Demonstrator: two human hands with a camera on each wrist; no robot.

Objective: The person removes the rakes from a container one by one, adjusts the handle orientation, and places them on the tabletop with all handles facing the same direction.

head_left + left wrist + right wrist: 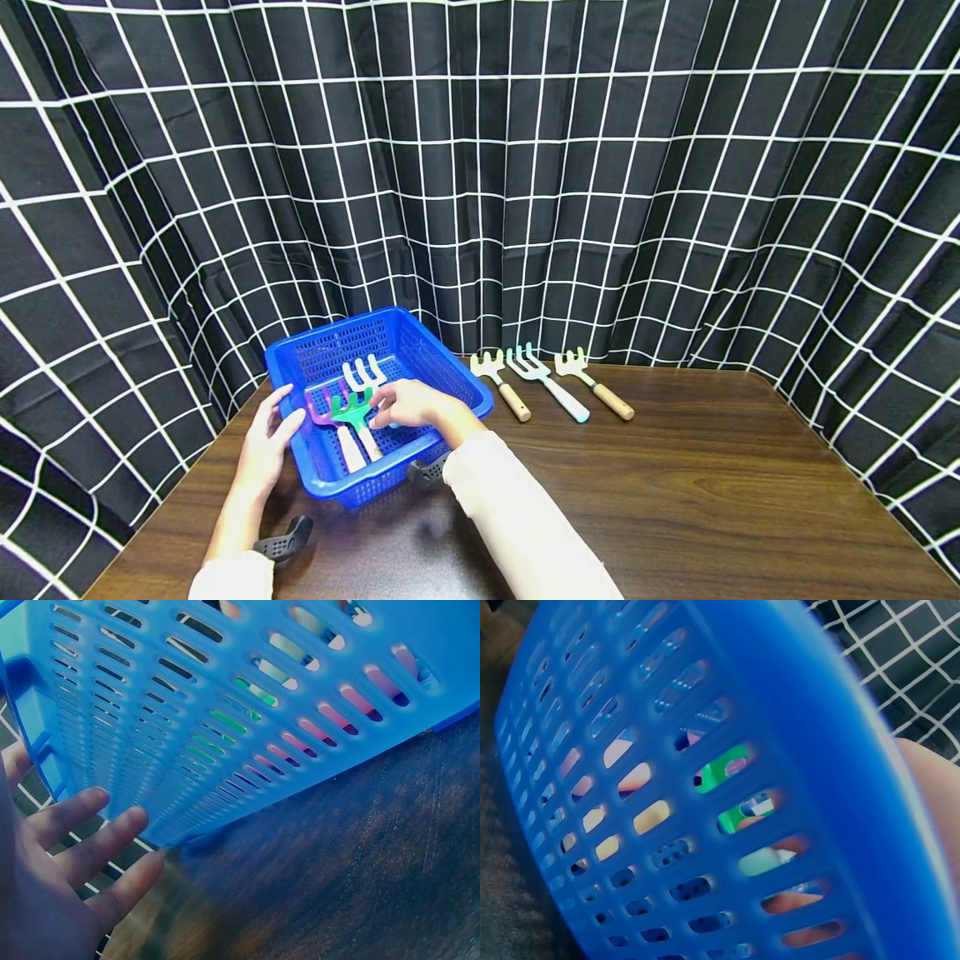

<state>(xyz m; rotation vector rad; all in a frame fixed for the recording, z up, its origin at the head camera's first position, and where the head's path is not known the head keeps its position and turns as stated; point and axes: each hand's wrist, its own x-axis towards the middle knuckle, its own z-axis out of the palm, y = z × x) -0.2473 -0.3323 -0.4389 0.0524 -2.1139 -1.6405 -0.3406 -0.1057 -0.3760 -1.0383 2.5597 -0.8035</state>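
My left hand [262, 437] holds the left rim of a blue plastic basket [465, 371]. Three of its fingers [112, 855] spread out beside the slotted wall. Inside lie hand rakes: a purple one [320, 410], a green one [351, 410] and one with white tines [365, 372]. My right hand [412, 404] reaches over the near right rim, bent fingers close to the green rake's head and over the white rake's neck. Whether they pinch a rake is hidden. Through the slots in the right wrist view, the green rake [724, 769] shows near the fingers.
Right of the basket, three more hand rakes lie in a row on the brown wooden table [675, 483]: a cream one [513, 400], a light blue one [562, 396] and another cream one [611, 400]. A black curtain with a white grid [570, 167] stands behind.
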